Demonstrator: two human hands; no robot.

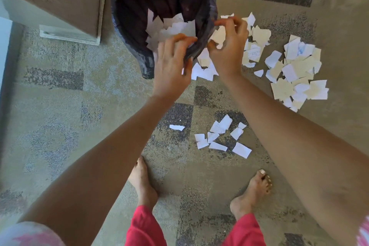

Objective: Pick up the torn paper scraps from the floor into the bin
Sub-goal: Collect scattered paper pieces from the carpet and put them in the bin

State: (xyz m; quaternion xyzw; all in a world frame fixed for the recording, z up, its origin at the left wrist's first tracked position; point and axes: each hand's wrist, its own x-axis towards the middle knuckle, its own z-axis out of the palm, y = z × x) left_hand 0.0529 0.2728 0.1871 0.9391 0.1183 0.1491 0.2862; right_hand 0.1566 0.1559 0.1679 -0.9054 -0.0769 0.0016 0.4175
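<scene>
L hand (171, 64) sits over the near rim of the bin (123, 6), fingers curled loosely downward at the rim edge; whether it holds any paper, can't tell, the fingertips blur into the liner. R hand (229, 46) is just beside the bin's right rim, thumb and fingers pinched on a cream scrap (218, 36), other fingers spread above it. Both forearms reach fwd from the bottom corners of the view, bare.

Bin is lined w/ a dark plastic bag (147, 66) that hangs over the rim on the near-left side. Inside lies a heap of white scraps (175, 26), resting against the near wall.

On the carpet (60, 106), more torn paper: a few white pieces (203, 70) touching the bin's base under and between the hands; a big pile of cream & white pieces (297, 72) to the right, well apart from the bin; a smaller cluster (221, 136) near the person's feet; one lone scrap (176, 127) just left of that cluster.

Two bare feet stand at the bottom, left foot (141, 181) and right foot (251, 191), w/ red trouser cuffs (143, 227) above them. A brown furniture piece w/ white base (69, 34) stands left of the bin, near it but apart.
</scene>
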